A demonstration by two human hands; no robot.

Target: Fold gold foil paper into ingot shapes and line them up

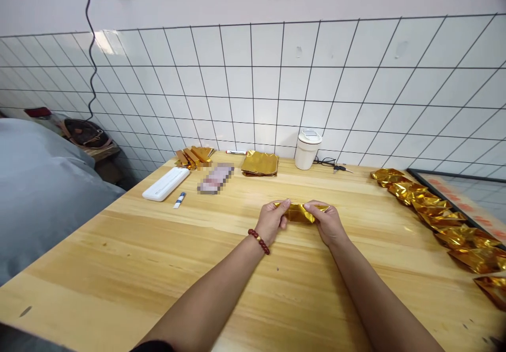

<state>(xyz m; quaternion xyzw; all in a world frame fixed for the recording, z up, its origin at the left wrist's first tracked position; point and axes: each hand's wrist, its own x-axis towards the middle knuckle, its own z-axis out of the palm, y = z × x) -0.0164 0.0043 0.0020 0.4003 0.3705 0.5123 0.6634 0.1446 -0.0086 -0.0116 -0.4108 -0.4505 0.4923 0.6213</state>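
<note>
A folded piece of gold foil paper (299,213) is stretched between my two hands, just over the middle of the table. My left hand (272,219), with a beaded bracelet on its wrist, pinches the left end between thumb and fingers. At the other end, my right hand (329,222) grips the foil with the thumb on top. Beyond them lies a flat stack of gold foil sheets (260,163). Along the right side runs a row of folded gold foil pieces (435,209), overlapping one another.
Toward the back stand a white lidded cup (308,150), glasses (326,160) and keys (342,168). To the left are folded gold strips (193,157), a pixelated item (215,178), a white case (166,184) and a small tube (179,200). A black-framed panel (466,194) borders the right.
</note>
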